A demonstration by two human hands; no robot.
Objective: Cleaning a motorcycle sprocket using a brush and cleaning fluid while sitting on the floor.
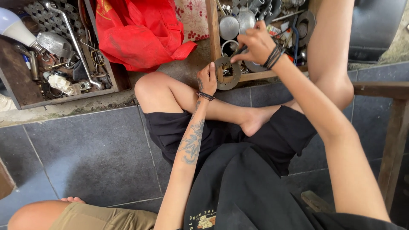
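Wooden tray (pixel 255 76) at 12 o'clock, full of metal parts | left hand (pixel 207 80) pinches perforated metal disc (pixel 227 73) on tray edge | right hand (pixel 254 44) closed on something small above it, cannot tell what | wooden box (pixel 25 91) of tools at 10 o'clock | grey tile floor (pixel 93 153)

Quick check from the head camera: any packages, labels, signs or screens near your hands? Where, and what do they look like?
Small packet: in the wooden parts tray, just right of the right hand; crumpled, multicoloured.
Shirt print: bottom of view on the black shirt; small pale and orange graphic with lettering.
No signs or screens.
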